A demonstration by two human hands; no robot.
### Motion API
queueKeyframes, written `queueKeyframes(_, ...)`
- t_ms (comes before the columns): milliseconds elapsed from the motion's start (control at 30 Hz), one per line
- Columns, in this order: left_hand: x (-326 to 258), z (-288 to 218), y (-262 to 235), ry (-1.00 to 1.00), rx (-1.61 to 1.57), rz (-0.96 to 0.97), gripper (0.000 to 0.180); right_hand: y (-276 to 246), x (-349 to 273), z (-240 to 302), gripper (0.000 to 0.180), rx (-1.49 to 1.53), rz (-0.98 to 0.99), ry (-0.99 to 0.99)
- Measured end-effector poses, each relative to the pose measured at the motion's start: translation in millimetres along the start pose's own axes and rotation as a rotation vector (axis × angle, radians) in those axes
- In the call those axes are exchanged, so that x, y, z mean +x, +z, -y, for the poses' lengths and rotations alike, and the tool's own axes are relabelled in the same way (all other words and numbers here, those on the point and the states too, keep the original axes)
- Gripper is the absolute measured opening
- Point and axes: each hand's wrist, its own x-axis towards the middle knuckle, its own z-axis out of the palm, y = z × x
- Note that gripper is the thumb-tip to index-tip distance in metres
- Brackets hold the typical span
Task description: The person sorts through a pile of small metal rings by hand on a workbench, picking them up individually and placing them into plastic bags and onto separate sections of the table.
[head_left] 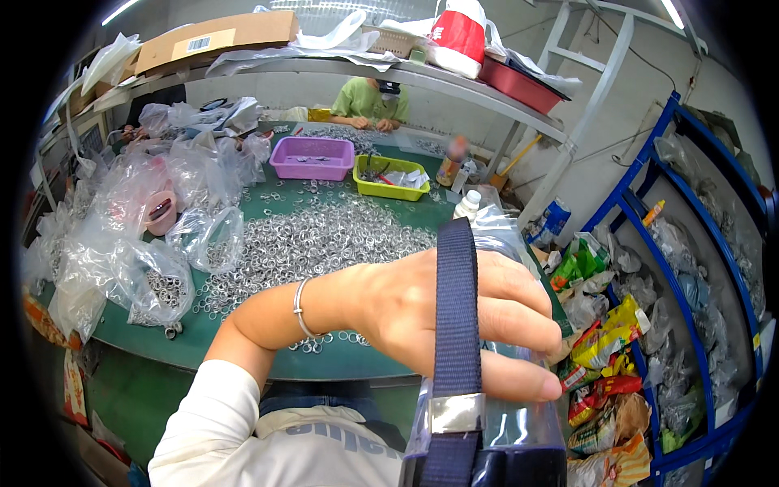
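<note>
My left hand, with a thin silver bangle on its wrist, reaches across close in front of me. Its fingers wrap round a large clear plastic water bottle with dark parts at its lower end. A navy carrying strap with a metal buckle lies over the back of this hand. Partly behind the hand and forearm, a wide heap of small silver metal rings covers the green table. My right hand does not show.
A purple basket and a lime-green basket stand beyond the rings. Plastic bags crowd the left. A co-worker sits at the far end. Overhead runs a loaded shelf; a blue rack is at right.
</note>
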Motion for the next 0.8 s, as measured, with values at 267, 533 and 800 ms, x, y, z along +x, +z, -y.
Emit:
queueKeyframes(267,-3,8,3,0.138,0.031,-0.110,0.028,1,3,6,0.047,-0.001,0.000,-0.010)
queueKeyframes(533,-3,11,2,0.148,0.055,-0.130,0.028,3,4,8,0.048,-0.001,0.004,-0.014)
queueKeyframes(800,-5,12,0,0.144,0.055,-0.144,0.029,4,5,14,0.048,-0.009,-0.001,-0.024)
